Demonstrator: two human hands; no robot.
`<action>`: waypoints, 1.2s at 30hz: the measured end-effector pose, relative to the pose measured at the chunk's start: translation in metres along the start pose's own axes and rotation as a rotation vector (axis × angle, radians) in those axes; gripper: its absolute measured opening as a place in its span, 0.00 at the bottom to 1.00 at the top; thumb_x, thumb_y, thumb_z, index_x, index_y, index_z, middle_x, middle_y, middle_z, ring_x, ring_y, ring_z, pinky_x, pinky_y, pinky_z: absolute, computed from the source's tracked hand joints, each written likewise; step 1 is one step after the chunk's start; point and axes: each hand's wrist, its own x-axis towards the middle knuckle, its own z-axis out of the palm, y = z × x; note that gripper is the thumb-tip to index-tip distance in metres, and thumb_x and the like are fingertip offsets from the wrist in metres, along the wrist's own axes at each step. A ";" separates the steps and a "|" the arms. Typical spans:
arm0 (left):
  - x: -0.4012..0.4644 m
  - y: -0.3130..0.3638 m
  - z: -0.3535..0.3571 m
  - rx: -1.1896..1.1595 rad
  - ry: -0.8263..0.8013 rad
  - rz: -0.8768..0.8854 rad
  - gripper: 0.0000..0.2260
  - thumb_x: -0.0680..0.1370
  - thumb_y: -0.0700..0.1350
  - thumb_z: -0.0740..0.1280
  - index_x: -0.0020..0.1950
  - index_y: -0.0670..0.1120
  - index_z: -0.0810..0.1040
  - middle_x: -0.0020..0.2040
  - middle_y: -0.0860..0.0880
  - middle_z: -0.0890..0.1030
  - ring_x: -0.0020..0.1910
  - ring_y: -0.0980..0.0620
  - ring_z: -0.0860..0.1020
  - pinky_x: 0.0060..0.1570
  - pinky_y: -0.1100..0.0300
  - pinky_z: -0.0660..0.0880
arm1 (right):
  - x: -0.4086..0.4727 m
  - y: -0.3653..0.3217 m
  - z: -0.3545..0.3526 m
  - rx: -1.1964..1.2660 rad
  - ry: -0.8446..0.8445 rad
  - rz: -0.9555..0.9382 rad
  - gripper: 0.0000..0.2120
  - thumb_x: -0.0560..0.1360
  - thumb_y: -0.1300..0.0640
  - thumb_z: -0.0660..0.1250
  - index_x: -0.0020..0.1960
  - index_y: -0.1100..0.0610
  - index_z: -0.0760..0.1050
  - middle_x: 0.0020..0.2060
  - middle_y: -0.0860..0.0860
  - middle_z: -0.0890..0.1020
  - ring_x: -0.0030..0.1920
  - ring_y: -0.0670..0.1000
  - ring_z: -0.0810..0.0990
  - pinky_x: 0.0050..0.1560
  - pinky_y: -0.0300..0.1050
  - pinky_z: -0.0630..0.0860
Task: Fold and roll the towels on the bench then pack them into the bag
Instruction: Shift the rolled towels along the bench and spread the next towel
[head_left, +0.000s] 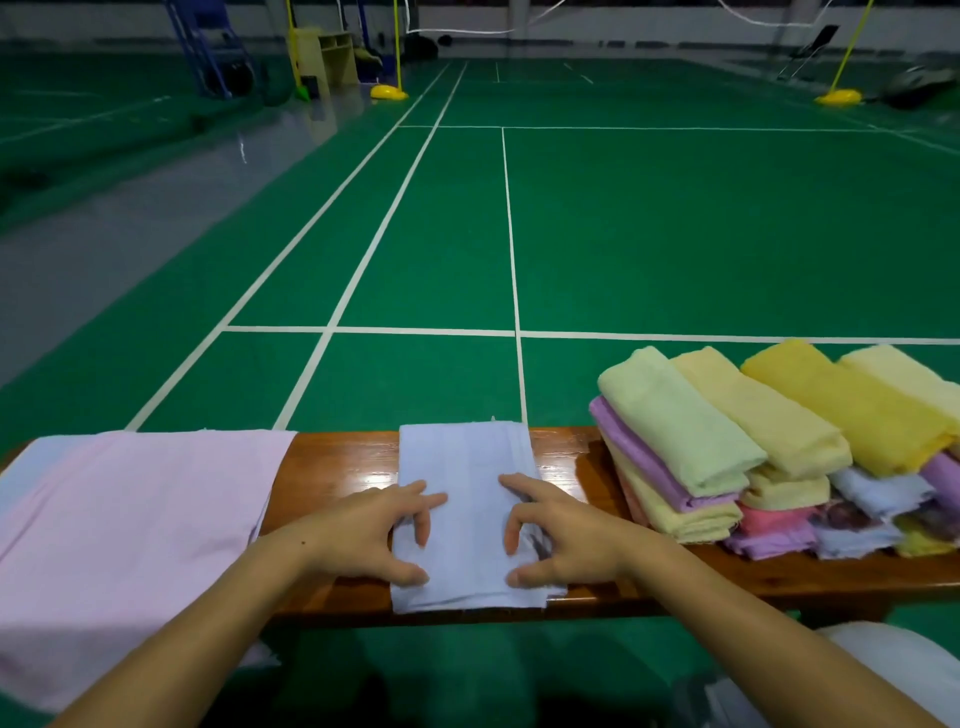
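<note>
Both hands rest on the folded pale blue towel (467, 499) that lies across the middle of the wooden bench (337, 467). Left hand (371, 530) sits on the towel's left edge, its fingers curled with the tips pressing into the cloth and the thumb down near the towel's near corner. Right hand (558, 530) mirrors it on the right edge, fingers bent and tips on the fabric, thumb low; whether either hand actually pinches a fold or only presses on it is hard to tell from this angle. The towel is a narrow strip running from the bench's far edge to its near edge, where it hangs slightly over.

Left of the blue towel, apart from it, a pink towel (130, 535) is spread flat over the bench end and drapes off the near side. Right of the blue towel stands a stack of folded towels (779, 457) in pale green, yellow, purple, pink and light blue, piled several deep. Beyond the bench stretches a green badminton court floor (675, 234) with white lines.
</note>
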 end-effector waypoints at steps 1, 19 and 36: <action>0.000 0.001 0.001 0.044 -0.031 0.001 0.20 0.70 0.66 0.77 0.54 0.60 0.74 0.82 0.71 0.57 0.82 0.66 0.48 0.75 0.58 0.63 | -0.002 0.000 -0.001 -0.033 -0.025 0.003 0.19 0.72 0.37 0.76 0.57 0.41 0.75 0.84 0.42 0.46 0.84 0.46 0.48 0.81 0.51 0.59; -0.003 0.016 -0.001 -0.158 0.205 -0.006 0.01 0.75 0.51 0.71 0.45 0.56 0.81 0.57 0.66 0.84 0.54 0.63 0.81 0.52 0.57 0.80 | -0.005 -0.006 -0.016 -0.121 0.163 -0.038 0.09 0.74 0.43 0.67 0.51 0.46 0.75 0.51 0.43 0.80 0.51 0.46 0.76 0.51 0.52 0.80; 0.009 0.016 -0.006 -1.074 0.170 -0.285 0.16 0.78 0.43 0.74 0.65 0.42 0.80 0.57 0.37 0.86 0.55 0.35 0.84 0.50 0.46 0.79 | -0.010 -0.007 -0.030 1.058 -0.105 0.274 0.19 0.79 0.54 0.75 0.65 0.63 0.80 0.61 0.57 0.86 0.60 0.53 0.83 0.58 0.46 0.76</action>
